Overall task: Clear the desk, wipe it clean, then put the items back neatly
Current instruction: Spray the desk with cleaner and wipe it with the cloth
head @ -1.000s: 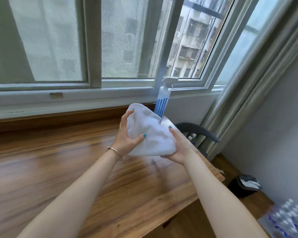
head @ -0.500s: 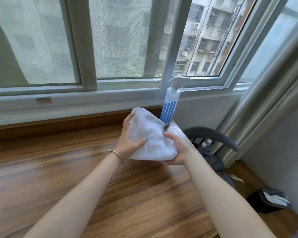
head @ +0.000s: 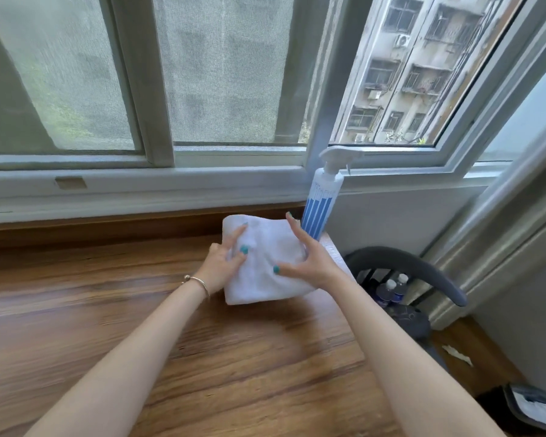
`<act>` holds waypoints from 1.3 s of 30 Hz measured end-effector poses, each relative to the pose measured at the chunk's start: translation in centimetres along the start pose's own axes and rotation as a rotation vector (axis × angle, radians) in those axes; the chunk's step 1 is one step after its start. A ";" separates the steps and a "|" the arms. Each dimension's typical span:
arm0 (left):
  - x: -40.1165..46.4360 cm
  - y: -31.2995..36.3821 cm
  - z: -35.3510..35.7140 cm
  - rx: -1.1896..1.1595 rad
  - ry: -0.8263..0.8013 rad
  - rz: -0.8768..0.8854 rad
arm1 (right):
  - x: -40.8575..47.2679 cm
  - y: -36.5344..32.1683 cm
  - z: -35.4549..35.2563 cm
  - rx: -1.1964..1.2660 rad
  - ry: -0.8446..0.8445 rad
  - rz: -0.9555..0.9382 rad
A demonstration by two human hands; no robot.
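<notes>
Both hands rest on the folded white cloth (head: 265, 266): our left hand (head: 224, 263) presses it with straight fingers, our right hand (head: 309, 263) touches it, fingers spread. It lies on the desk (head: 139, 310) beside the spray bottle (head: 322, 203). We judge clearing done; the returning of items remains.

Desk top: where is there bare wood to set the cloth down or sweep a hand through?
Bare wood runs left of the left hand along the sill, and across the near desk around both forearms. The far right corner is crowded: the white cloth, the right hand and the spray bottle stand close together by the desk's right edge.
</notes>
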State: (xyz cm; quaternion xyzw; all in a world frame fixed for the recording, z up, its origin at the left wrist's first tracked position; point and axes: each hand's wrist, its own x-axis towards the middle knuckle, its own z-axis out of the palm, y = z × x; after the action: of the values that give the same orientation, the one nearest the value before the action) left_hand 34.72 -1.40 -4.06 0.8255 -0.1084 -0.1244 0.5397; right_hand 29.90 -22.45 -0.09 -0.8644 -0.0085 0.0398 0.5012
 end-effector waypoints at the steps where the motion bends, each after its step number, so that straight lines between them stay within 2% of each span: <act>1: 0.7 0.0 0.4 0.081 0.000 -0.057 | 0.8 0.0 -0.1 -0.026 -0.018 0.020; 5: 1.6 0.8 1.1 0.140 0.008 -0.115 | 3.7 0.8 0.2 -0.189 -0.021 0.016; 12: 3.1 1.1 2.2 0.211 0.063 -0.030 | 4.6 3.5 0.3 -0.163 0.198 0.098; 15: 3.2 0.4 2.5 0.419 0.060 -0.079 | 3.9 4.0 0.6 -0.330 0.207 0.095; 17: 3.3 0.3 2.3 0.690 0.084 -0.152 | 3.4 4.1 1.1 -0.555 0.288 -0.058; 19: 3.5 0.6 2.0 0.838 0.110 -0.132 | 3.5 4.3 1.5 -0.700 0.366 -0.264; 20: 3.7 0.6 1.9 0.897 0.116 -0.069 | 3.7 4.3 1.7 -0.746 0.333 -0.316; 21: 3.9 0.7 1.8 0.950 0.106 -0.007 | 3.7 3.9 1.9 -0.770 0.240 -0.289; 23: 4.3 0.4 1.5 1.007 0.030 0.049 | 3.8 3.6 2.1 -0.780 0.062 -0.157; 26: 4.3 -0.6 1.4 1.028 -0.066 0.053 | 4.1 4.1 2.4 -0.857 -0.072 -0.012; 35: 5.0 -0.9 1.0 1.043 -0.166 0.060 | 3.8 3.6 2.9 -0.853 -0.118 0.139; 39: 4.6 0.0 1.0 1.062 -0.146 0.068 | 3.0 2.6 2.8 -0.842 -0.098 0.193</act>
State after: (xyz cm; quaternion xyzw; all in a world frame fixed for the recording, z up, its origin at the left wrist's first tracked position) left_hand 38.71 -3.70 -4.86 0.9701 -0.2204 -0.0918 0.0428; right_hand 32.56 -21.14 -3.89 -0.9873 0.0329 0.1205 0.0981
